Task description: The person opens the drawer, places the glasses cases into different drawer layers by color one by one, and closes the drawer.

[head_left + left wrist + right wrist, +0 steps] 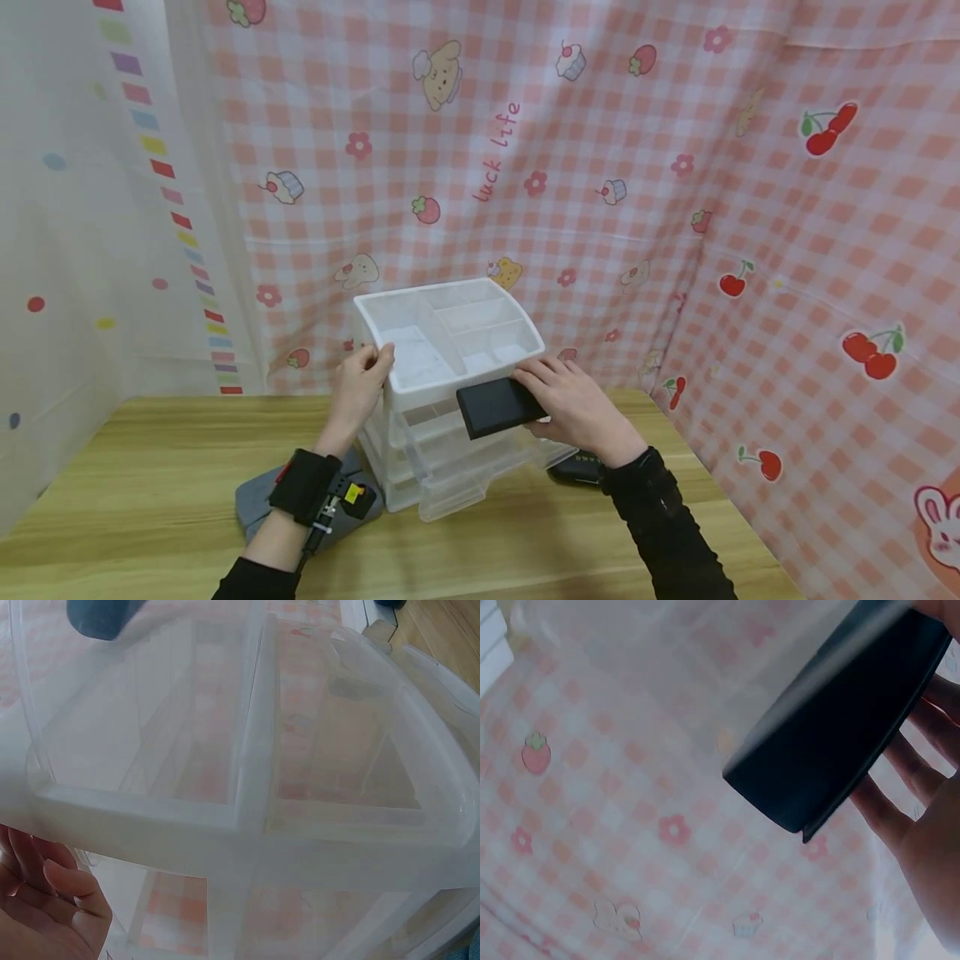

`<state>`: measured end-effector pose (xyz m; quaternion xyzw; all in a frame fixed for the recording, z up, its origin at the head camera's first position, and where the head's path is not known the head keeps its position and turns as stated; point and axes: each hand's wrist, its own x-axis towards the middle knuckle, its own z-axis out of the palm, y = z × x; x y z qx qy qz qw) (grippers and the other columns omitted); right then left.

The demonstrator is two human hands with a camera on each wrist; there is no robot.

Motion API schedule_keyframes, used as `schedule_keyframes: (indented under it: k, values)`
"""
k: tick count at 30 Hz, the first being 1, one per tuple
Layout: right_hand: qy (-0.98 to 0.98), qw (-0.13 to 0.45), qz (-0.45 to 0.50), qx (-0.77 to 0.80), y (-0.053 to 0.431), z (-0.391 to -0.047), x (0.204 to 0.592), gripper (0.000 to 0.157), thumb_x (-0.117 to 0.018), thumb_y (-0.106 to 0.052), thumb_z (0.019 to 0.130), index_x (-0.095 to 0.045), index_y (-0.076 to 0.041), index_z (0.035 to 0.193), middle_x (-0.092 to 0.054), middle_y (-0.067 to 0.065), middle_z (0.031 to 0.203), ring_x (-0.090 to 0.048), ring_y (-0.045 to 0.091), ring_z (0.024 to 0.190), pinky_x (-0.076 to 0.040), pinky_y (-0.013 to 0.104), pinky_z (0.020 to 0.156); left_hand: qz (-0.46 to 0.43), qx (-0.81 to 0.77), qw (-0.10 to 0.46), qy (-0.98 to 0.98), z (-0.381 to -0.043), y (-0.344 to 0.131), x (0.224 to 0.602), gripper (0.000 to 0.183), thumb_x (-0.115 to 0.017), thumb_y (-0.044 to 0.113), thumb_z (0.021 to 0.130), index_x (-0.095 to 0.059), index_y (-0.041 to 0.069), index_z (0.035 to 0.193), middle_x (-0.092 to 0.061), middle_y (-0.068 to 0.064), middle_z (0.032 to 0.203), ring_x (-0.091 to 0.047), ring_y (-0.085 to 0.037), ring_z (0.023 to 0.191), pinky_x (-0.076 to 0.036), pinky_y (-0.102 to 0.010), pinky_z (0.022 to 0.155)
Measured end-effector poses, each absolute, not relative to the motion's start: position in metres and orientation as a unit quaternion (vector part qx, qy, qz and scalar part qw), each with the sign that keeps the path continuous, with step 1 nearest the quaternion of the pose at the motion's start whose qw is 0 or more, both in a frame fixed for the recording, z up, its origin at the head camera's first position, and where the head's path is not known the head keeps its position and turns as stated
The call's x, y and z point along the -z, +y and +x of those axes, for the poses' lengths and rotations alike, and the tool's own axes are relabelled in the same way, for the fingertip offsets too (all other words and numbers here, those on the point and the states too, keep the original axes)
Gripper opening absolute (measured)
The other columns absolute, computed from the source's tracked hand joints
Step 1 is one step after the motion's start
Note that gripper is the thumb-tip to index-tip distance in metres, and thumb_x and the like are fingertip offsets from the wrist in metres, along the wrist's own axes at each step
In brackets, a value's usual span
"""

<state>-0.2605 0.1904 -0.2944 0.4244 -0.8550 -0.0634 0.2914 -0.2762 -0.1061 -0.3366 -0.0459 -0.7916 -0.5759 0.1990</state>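
A white plastic drawer organizer [446,385] stands on the table, with a divided tray on its top. My left hand [358,385] grips the organizer by its upper left edge; in the left wrist view its curled fingers [73,881] show beside the frame. In my right hand [573,404] is a flat black rectangular case [500,407], pinched by its right end and tilted in front of the tray's front rim. Below it a clear drawer [457,492] is pulled out. The right wrist view shows the case [829,727] with fingers along one side.
A grey soft pouch [255,497] lies left of the organizer, partly under the left wrist. To the right, a black object [576,469] rests on the wooden table [150,483], partly hidden by the right forearm. Checked pink cloth [465,167] hangs behind and at the right.
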Motion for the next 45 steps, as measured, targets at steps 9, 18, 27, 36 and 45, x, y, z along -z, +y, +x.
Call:
schedule_keyframes:
  k: [9, 18, 27, 36, 45]
  values:
    - [-0.859, 0.233, 0.452, 0.054, 0.176, -0.263, 0.302, 0.066, -0.085, -0.034, 0.068, -0.058, -0.010, 0.124, -0.061, 0.003, 0.123, -0.055, 0.022, 0.117, -0.047, 0.041, 0.097, -0.053, 0.587, 0.198, -0.783, -0.274, -0.107, 0.334, 0.046, -0.047, 0.036, 0.099, -0.029, 0.010, 0.066, -0.028, 0.003, 0.056, -0.027, -0.011, 0.051, -0.026, -0.024, 0.055]
    - [-0.875, 0.154, 0.457, 0.045, 0.162, -0.269, 0.301, 0.063, -0.087, -0.031, 0.066, -0.062, -0.010, 0.121, -0.064, 0.003, 0.120, -0.058, 0.020, 0.114, -0.047, 0.039, 0.096, -0.046, 0.581, 0.196, -0.788, -0.275, -0.107, 0.335, 0.045, -0.046, 0.038, 0.099, -0.032, 0.010, 0.067, -0.030, 0.003, 0.056, -0.029, -0.010, 0.051, -0.026, -0.024, 0.054]
    - [-0.896, 0.109, 0.427, 0.053, 0.154, -0.271, 0.305, 0.060, -0.086, -0.033, 0.068, -0.064, -0.014, 0.120, -0.065, 0.000, 0.122, -0.059, 0.018, 0.114, -0.049, 0.039, 0.092, -0.047, 0.587, 0.196, -0.784, -0.274, -0.106, 0.335, 0.045, -0.047, 0.038, 0.099, -0.033, 0.010, 0.067, -0.031, 0.003, 0.056, -0.030, -0.010, 0.051, -0.027, -0.024, 0.053]
    - [-0.881, 0.165, 0.441, 0.033, 0.155, -0.270, 0.310, 0.046, -0.088, -0.030, 0.064, -0.067, -0.016, 0.103, -0.064, -0.004, 0.106, -0.061, 0.013, 0.098, -0.051, 0.033, 0.084, -0.044, 0.587, 0.198, -0.784, -0.274, -0.106, 0.335, 0.046, -0.047, 0.039, 0.099, -0.032, 0.010, 0.066, -0.031, 0.003, 0.056, -0.031, -0.010, 0.051, -0.027, -0.024, 0.054]
    - [-0.883, 0.083, 0.457, -0.074, 0.159, -0.266, 0.307, 0.008, -0.077, -0.027, 0.079, -0.071, -0.021, 0.078, -0.065, -0.012, 0.069, -0.052, -0.006, 0.061, -0.041, 0.012, 0.060, -0.042, 0.580, 0.197, -0.790, -0.274, -0.106, 0.336, 0.046, -0.047, 0.040, 0.099, -0.034, 0.010, 0.067, -0.032, 0.001, 0.057, -0.031, -0.009, 0.050, -0.028, -0.024, 0.054]
